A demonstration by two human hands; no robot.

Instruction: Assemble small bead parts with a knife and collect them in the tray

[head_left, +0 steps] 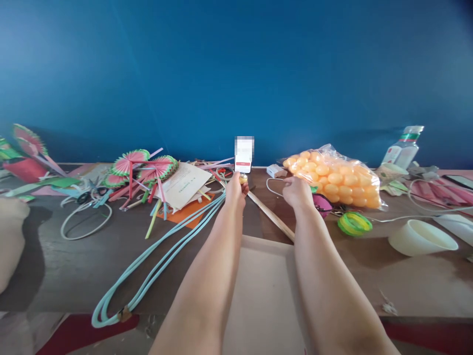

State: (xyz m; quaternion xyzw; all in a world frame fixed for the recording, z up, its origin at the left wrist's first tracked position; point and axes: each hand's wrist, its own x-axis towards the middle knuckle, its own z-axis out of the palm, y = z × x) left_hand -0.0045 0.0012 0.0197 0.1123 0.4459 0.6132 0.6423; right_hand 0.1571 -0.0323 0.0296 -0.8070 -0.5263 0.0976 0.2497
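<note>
The left hand [235, 190] pinches a small gold object [243, 178] before an upright phone [243, 164], fingers nearly closed; the right hand [297, 191] curls beside bagged orange plastic eggs [338, 180], any hold indiscernible. Pale-blue tubing [159, 245] loops across the worktop [66, 266], leftward.

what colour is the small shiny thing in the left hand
The small shiny thing looks gold, best seen in the head view.

Between the forearms [218, 241] a lane runs forward over the beige board [268, 296] to a slanting wooden strip [272, 216]. A bag of orange egg-shaped pieces [334, 178] blocks passage right of the right hand [297, 191]; pale-blue tubing [216, 206] loops across the worktop [70, 266] leftward.
</note>
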